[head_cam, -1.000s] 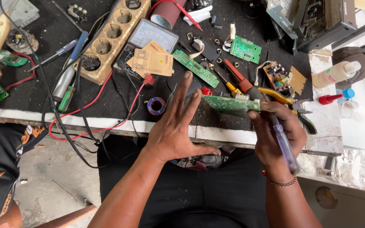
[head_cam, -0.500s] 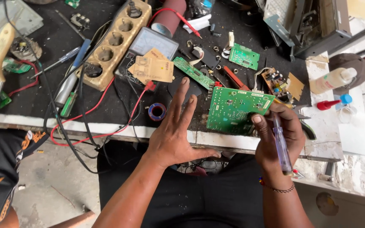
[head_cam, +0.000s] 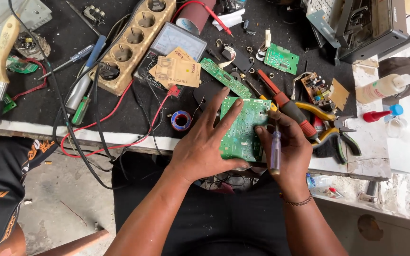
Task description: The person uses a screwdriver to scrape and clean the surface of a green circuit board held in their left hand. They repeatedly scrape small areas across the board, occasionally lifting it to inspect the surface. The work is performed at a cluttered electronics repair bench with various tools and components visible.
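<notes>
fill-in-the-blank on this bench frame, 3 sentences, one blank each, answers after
1. Both hands hold a ____ circuit board at the bench edge.
2. The right hand also grips a screwdriver with a clear ____ handle.
3. The roll of tape lies to the ____ of the left hand in the picture.

Answers: green; blue; left

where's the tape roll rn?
Head view: the blue tape roll lies on the black mat near the bench edge, just left of the left hand.
</notes>
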